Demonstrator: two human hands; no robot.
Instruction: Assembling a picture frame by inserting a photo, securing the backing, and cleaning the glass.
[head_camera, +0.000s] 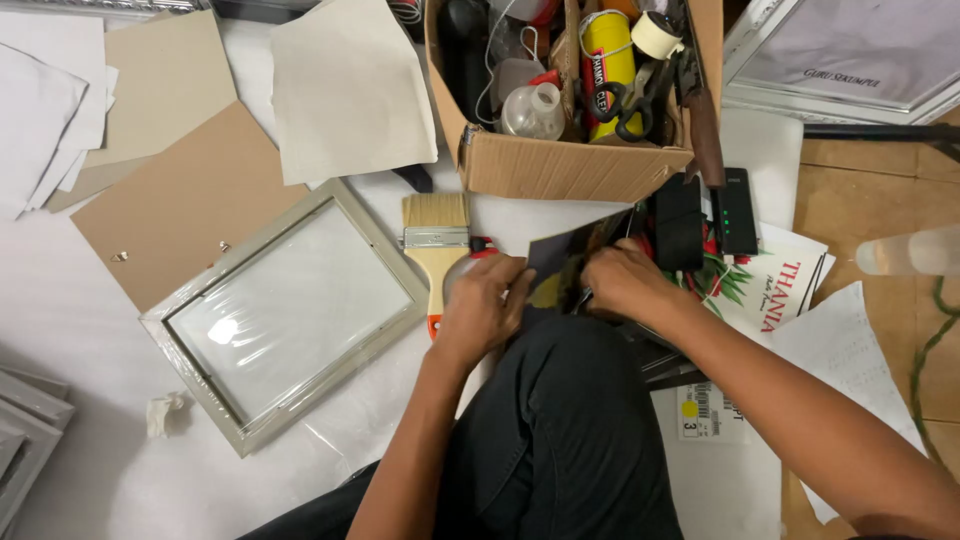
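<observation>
White floor: dark sheet (553, 258) pinched between both hands (545, 292).

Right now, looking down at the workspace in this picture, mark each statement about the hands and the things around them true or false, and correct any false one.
1. Both hands, the left hand and the right hand, touch a dark sheet. True.
2. The paintbrush lies inside the cardboard box. False: it lies on the white surface, beside the picture frame.
3. The picture frame stands upright. False: it lies flat.
4. Black-handled scissors are in the cardboard box. True.
5. The yellow can lies on the picture frame. False: it is in the box.
</observation>
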